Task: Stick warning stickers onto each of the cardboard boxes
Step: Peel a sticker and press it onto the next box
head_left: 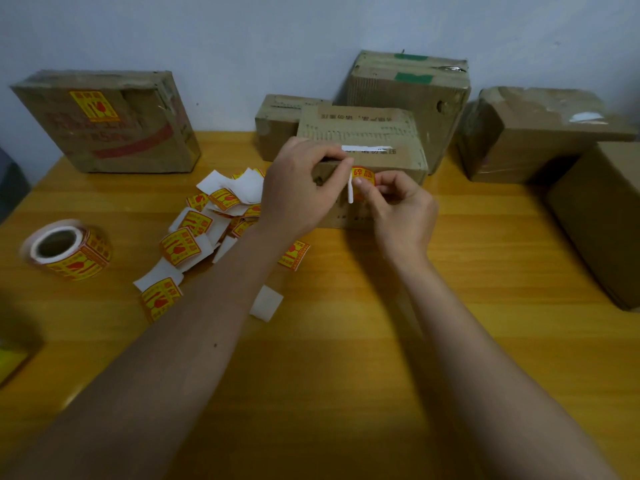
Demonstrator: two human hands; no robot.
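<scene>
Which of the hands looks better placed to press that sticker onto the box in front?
Probably the right hand: it pinches the yellow sticker against the front box. The left hand holds the white backing strip.

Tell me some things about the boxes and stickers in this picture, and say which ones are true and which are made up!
1. Both hands are holding one yellow and red sticker. True: the left hand and right hand pinch it in front of the middle box.
2. The sticker roll sits on top of a box. False: it lies on the wooden table, at the left.
3. The flat box at the far left already has a sticker on it. True.
4. The loose stickers are stacked in a tidy pile. False: they lie scattered on the table.
5. The tall box at the back has green tape on it. True.
</scene>
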